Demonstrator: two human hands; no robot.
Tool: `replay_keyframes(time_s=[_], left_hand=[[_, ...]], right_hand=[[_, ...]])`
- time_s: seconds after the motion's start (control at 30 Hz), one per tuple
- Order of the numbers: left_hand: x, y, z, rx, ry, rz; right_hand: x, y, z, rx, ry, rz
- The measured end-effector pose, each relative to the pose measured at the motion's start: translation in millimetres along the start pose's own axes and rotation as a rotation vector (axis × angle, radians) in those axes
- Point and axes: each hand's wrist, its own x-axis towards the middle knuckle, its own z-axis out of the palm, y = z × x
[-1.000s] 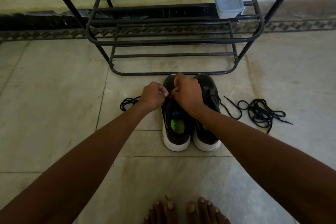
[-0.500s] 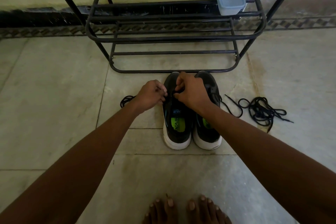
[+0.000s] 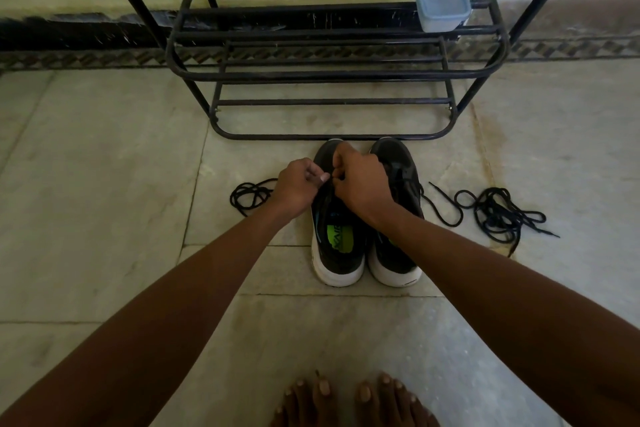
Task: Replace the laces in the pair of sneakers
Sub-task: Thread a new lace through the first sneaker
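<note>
Two black sneakers with white soles stand side by side on the floor, toes toward the rack: the left sneaker (image 3: pixel 337 246) and the right sneaker (image 3: pixel 398 163). Over the left sneaker's eyelets, my left hand (image 3: pixel 296 189) and my right hand (image 3: pixel 362 182) meet, fingers curled and pinching a black lace whose loose coil (image 3: pixel 249 194) lies on the floor to the left. My hands hide the eyelets. A tangled black lace (image 3: pixel 495 211) lies on the floor right of the shoes.
A black metal shoe rack (image 3: pixel 329 74) stands just beyond the sneakers' toes, with a small blue lidded container (image 3: pixel 441 0) on a shelf at the right. My bare feet (image 3: pixel 349 399) are at the bottom edge. The floor is pale stone tile.
The view has shifted slightly. My hands stay together over the left sneaker, and my left hand has moved a little to the left with the lace.
</note>
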Motion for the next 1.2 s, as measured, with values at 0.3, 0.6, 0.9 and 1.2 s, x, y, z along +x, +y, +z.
replay_keyframes(time_s=[0.3,0.6,0.9,1.2], left_hand=[[-1,7,-7,0.097,-0.038,0.058],[-6,5,-15,-0.088,0.032,-0.030],[-10,21,-59,-0.989,0.242,-0.202],[-27,-3,-93,0.928,0.091,0.160]], right_hand=[[-17,-12,-18,-0.142,0.019,-0.016],[-65,-19,8,-0.430,0.085,-0.030],[-67,-25,3,-0.323,-0.059,-0.027],[-66,-27,6,-0.307,-0.024,-0.004]])
